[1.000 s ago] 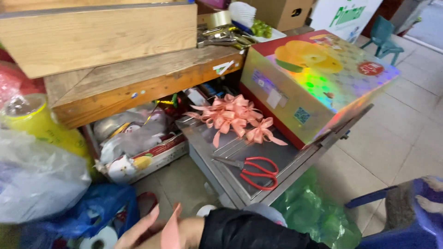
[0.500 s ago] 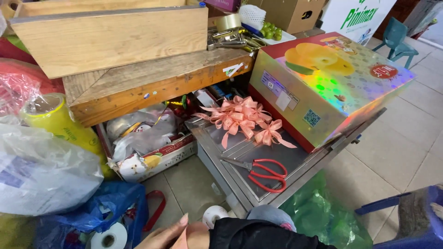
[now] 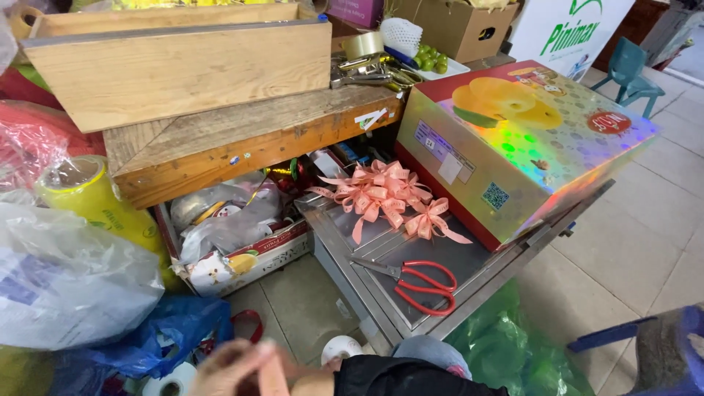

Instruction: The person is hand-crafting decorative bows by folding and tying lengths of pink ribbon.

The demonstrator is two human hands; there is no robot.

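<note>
1. my hand (image 3: 246, 367) is down at the bottom edge of view, blurry, in a dark sleeve. something pinkish sits between the fingers but honestly i can't tell if it's gripping or loose. can't tell which hand it is either, and only one shows.
2. nearest stuff to it: a white tape roll (image 3: 342, 347) on the floor just beside it, and a blue plastic bag (image 3: 172, 330) to its left.
3. red scissors (image 3: 418, 279) lie flat on the metal worktop (image 3: 469, 253), well apart from my hand.
4. a bunch of pink ribbon bows (image 3: 386, 198) sits further back on that worktop, touching the big shiny gift box (image 3: 524, 147) that leans tilted beside them.
5. a yellow roll of wrap (image 3: 92, 202) stands at the left, under the wooden shelf (image 3: 242, 143).
6. a green bag (image 3: 506, 352) sits under the worktop.
</note>
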